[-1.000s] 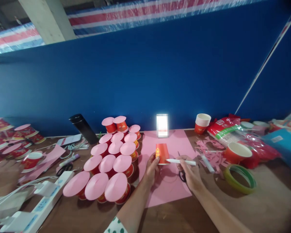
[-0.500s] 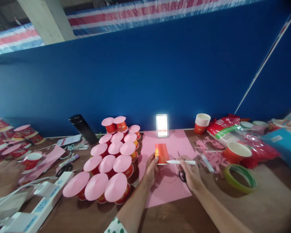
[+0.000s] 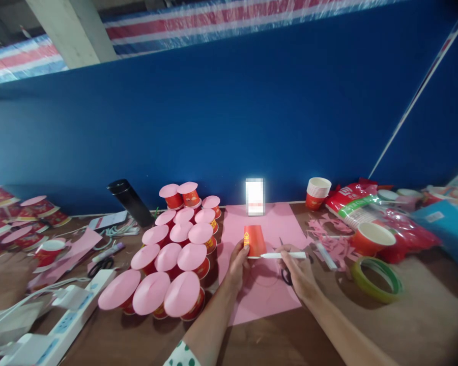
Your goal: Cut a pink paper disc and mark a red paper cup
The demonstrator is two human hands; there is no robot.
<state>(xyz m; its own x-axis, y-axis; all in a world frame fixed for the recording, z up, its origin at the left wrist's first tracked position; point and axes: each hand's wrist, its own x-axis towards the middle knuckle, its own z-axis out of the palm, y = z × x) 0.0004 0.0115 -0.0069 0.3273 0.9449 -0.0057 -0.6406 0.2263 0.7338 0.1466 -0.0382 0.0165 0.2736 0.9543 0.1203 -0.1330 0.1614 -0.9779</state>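
Observation:
My left hand (image 3: 237, 265) grips a red paper cup (image 3: 255, 240) by its left side, rim downward, above a sheet of pink paper (image 3: 263, 300). Closed around a white marker pen (image 3: 284, 255), my right hand (image 3: 295, 269) keeps the pen's tip at the cup's lower right, by the rim. A pair of black-handled scissors (image 3: 285, 277) lies on the paper, partly covered by my right hand. A faint curved line shows on the paper below the cup.
Rows of red cups topped with pink paper discs (image 3: 181, 231) stand to the left, near a power strip (image 3: 76, 315) and a black bottle (image 3: 130, 202). On the right are stacked cups (image 3: 317, 193), pink scraps (image 3: 336, 239) and a tape roll (image 3: 377, 280). Someone else's hand (image 3: 7, 279) shows far left.
The cup in my left hand has turned slightly, its yellow print now closer to the left edge. The pen and my right hand have shifted a little left.

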